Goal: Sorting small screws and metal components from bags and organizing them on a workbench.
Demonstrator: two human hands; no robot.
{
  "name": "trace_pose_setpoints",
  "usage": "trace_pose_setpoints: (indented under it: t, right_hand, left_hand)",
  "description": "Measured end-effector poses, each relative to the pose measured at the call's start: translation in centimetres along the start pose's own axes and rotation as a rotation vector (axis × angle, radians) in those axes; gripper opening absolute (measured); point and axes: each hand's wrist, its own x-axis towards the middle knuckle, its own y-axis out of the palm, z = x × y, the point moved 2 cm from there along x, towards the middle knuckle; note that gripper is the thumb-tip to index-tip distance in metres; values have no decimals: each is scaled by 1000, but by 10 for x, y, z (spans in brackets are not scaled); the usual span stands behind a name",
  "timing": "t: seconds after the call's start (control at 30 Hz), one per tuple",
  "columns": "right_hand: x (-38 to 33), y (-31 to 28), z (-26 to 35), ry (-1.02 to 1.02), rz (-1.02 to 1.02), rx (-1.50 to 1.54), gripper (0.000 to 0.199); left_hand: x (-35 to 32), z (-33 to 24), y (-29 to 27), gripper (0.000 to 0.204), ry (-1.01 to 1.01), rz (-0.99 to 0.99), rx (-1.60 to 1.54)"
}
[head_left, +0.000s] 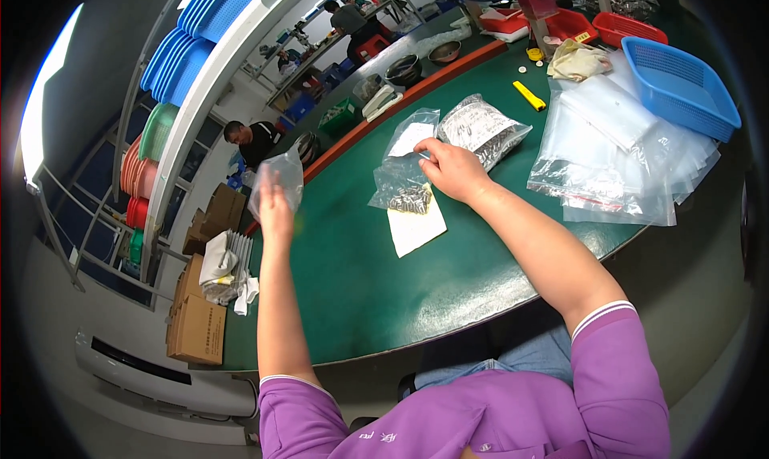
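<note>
On the left, my left hand (276,212) holds up a clear plastic bag (286,177); the fingers are blurred by motion. My right hand (455,171) has its thumb and forefinger pinched at the upper part of another clear plastic bag lying on the table. Small metal cylindrical parts (410,199) sit in the lower end of that bag. Pale yellow paper (418,233) lies partly under it, and a white slip (412,137) shows near its upper end. Just beyond my right hand rests a full bag (481,129) of metal parts with a printed white label.
A yellow utility knife (529,96) lies on the green table (352,299). To the right are stacked clear bags (593,171) and a blue plastic basket (681,86). Red trays (629,30) stand behind. Cardboard boxes (198,327) flank the left edge; another person (260,142) sits beyond.
</note>
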Motion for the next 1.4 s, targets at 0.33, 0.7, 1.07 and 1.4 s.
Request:
trace_pose_setpoints:
  t: [0.33,0.7,1.07,1.4]
  right_hand:
    - [-7,8,-12,93,231,-213,24]
    - [-16,34,-13,-19,286,-29,25]
    - [-12,25,-14,336,275,270,35]
    - [-19,27,10,340,460,285,36]
  left_hand:
    - [-112,3,55,43,-249,530,513]
    - [-106,-86,89,45,-121,451,125]
    - [-102,-25,163,39,-21,295,171]
    - [-100,-10,157,28,-59,165,317]
